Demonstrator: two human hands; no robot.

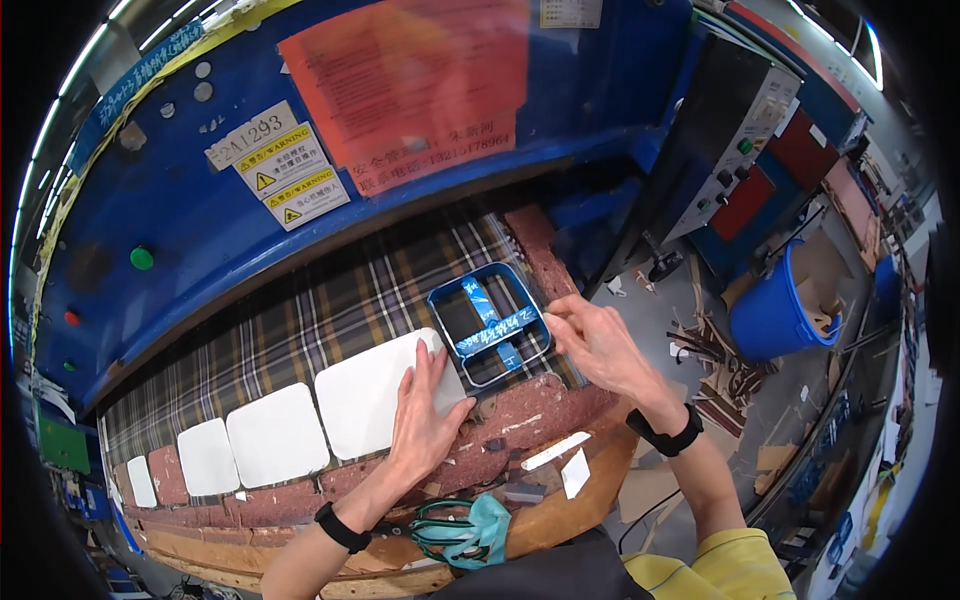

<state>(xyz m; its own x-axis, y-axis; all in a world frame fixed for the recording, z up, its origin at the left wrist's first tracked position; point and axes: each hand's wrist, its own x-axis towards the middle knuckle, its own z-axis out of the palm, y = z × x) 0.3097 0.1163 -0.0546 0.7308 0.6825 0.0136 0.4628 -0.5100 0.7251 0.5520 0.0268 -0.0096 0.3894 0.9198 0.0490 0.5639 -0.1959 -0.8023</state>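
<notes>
A blue metal cutting die (490,337), a rounded rectangular frame with crossed bars, lies on dark plaid fabric (370,270). My left hand (425,415) is open, its fingers spread on the right part of the largest white panel (365,400), with the thumb pointing toward the die's lower left. My right hand (598,345) is closed, its fingers curled and pinched at the die's right side, near the fabric's edge. What those fingertips hold, if anything, is hidden. Left of the largest panel lie smaller white panels, including a square one (277,438).
A blue machine beam (200,230) spans the back above the reddish work pad (530,405). White scraps (575,473) and a teal bundle with cords (470,530) lie at the near edge. A control box (735,150) and blue bucket (775,320) stand right, beside floor offcuts.
</notes>
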